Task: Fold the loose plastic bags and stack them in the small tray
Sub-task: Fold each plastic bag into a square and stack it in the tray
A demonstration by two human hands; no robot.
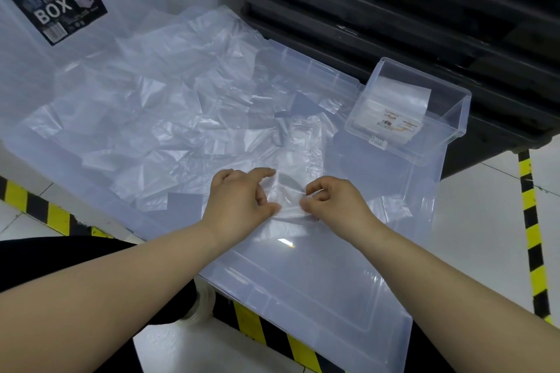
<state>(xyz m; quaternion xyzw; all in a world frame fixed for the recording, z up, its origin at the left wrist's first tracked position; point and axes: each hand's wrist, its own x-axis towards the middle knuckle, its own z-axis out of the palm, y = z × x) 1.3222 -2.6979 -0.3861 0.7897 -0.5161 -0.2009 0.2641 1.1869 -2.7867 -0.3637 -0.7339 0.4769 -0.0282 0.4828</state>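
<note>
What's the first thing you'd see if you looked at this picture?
The left hand and right hand in the middle, both pinching one clear plastic bag. Behind them, a crinkly pile of bags spreads leftward, and a small tray sits at the right.

A translucent lid (318, 281) carries scattered loose plastic bags (145, 106) and, at right, the small tray (450, 121).

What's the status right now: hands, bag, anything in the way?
Hands: left hand and right hand both pinching one clear plastic bag. Off right, small tray with folded bags inside. Nothing blocking; loose bags piled left.
</note>
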